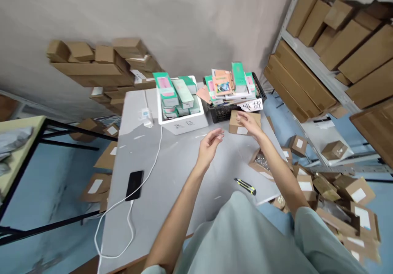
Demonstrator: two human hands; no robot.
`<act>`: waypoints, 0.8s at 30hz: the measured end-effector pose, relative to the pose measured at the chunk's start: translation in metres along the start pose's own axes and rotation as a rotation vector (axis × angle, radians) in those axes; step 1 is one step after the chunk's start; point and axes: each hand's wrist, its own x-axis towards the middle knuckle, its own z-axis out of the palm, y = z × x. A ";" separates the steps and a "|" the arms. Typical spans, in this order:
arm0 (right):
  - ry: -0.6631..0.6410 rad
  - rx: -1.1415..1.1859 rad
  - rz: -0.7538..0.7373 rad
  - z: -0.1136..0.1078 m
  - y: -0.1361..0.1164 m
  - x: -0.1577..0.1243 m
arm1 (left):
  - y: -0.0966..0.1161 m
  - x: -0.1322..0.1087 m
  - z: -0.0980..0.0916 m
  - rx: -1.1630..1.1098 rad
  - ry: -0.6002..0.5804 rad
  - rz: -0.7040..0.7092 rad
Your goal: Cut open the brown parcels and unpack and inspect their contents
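My left hand (209,147) hovers above the middle of the grey table (172,180); its fingers curve forward, parted from the thumb, with nothing visible in them. Further right, my right hand (249,123) reaches over a small closed cardboard box (238,127) bearing a white label. Its fingers are loosely stretched and overlap the box's top; whether they touch it I cannot tell. Just behind that box stands a black crate (219,114) heaped with booklets and green boxes (238,76). A white bin (184,125) of green and pale boxes (183,93) is beside the crate.
A yellow-black box cutter (245,186) lies near the front edge. An open carton (260,161) sits partly under my right forearm. At left are a phone (134,185), a white cable (153,165) and a power adapter (147,117). Cartons (346,220) crowd the floor and shelves (322,69) at right.
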 end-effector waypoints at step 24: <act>0.677 0.291 0.309 -0.206 0.180 -0.329 | -0.181 -0.045 0.171 0.323 -0.393 -0.386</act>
